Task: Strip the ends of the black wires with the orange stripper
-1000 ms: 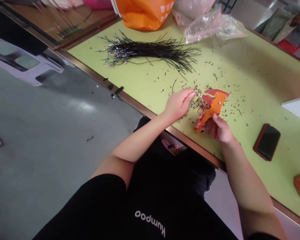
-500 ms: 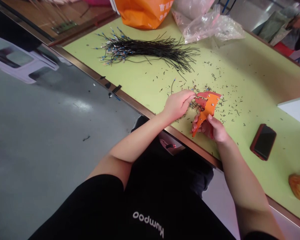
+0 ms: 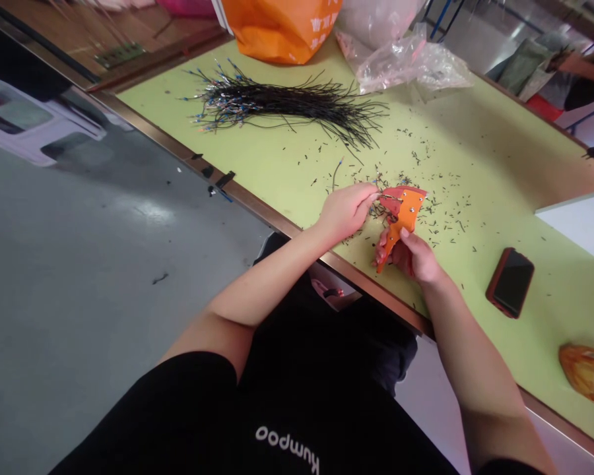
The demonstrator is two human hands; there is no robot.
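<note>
**Left hand (image 3: 345,212) pinches thin wire (image 3: 389,196), right hand (image 3: 412,258) grips orange plate (image 3: 406,212) over green tabletop (image 3: 525,168)**

Both hands are closed and working near the edge of the tabletop, 1 on each side of a small patch of debris. Left fingertips close on the wire, which runs across to the top of the plate. Right thumb and fingers wrap the plate's lower part, holding it tilted just above the surface. The plate is a flat, layered orange-and-red shape with a pointed lower tip and at least 2 small metal studs; its material cannot be told. Hundreds of short black wire clippings (image 3: 455,211) lie scattered around it. Farther up, 1 loose bundle of thin black wires (image 3: 287,102) fans out, dozens strong, with blue-and-silver tips, and 1 single blue-tipped wire (image 3: 335,175) lies apart from it. At the far edge sit 1 glossy orange bag (image 3: 280,30) and 1 crinkled clear plastic bag (image 3: 400,66). To the right lie 1 black smartphone (image 3: 509,282) in a reddish-brown case, 1 white sheet (image 3: 579,224) and 1 translucent orange bag (image 3: 589,375). A co-worker's forearm (image 3: 577,64) shows at top right.
</note>
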